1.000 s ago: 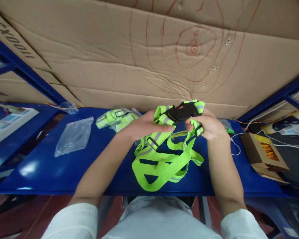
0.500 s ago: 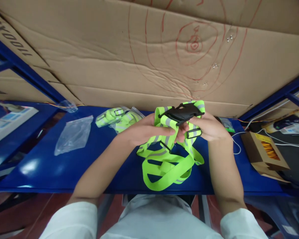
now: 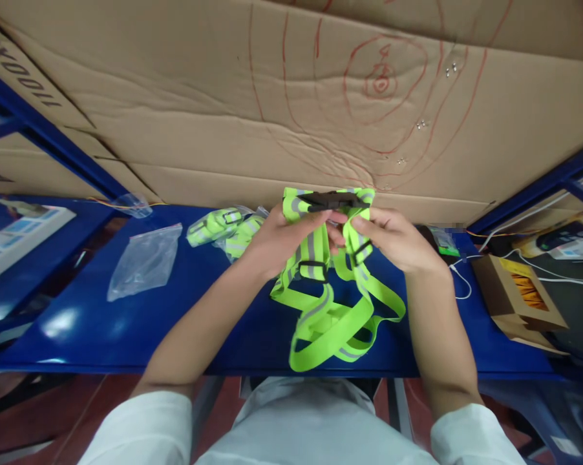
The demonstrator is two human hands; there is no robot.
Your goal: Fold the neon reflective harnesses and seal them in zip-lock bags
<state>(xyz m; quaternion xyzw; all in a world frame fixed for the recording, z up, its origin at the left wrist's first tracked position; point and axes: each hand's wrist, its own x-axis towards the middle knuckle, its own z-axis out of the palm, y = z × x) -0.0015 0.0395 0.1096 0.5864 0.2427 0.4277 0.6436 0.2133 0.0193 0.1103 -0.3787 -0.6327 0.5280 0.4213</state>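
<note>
A neon-yellow reflective harness [image 3: 315,248] with grey stripes is held up between both hands, its loose straps [image 3: 335,345] trailing down over the blue table. My left hand [image 3: 289,239] grips its left side, thumb extended along the webbing. On the other side my right hand [image 3: 388,236] pinches the strap near the upper right corner. A black buckle [image 3: 333,201] runs across the top of the harness, above the fingers. Two black strap sliders hang below, the left one [image 3: 313,270] lower than the right. Some fingertips are partly hidden behind the webbing.
Folded reflective harnesses [image 3: 223,229] in clear plastic lie behind my left forearm. A clear plastic bag [image 3: 146,261] rests farther left, near a clear cup [image 3: 135,205]. An open cardboard box [image 3: 524,297] and white cables stand at right. A large cardboard sheet [image 3: 189,116] backs the table [image 3: 78,336].
The buckle has turned from slanted to nearly level and shifted slightly left. My left hand has moved a little left and up. The sliders and lower straps hang differently.
</note>
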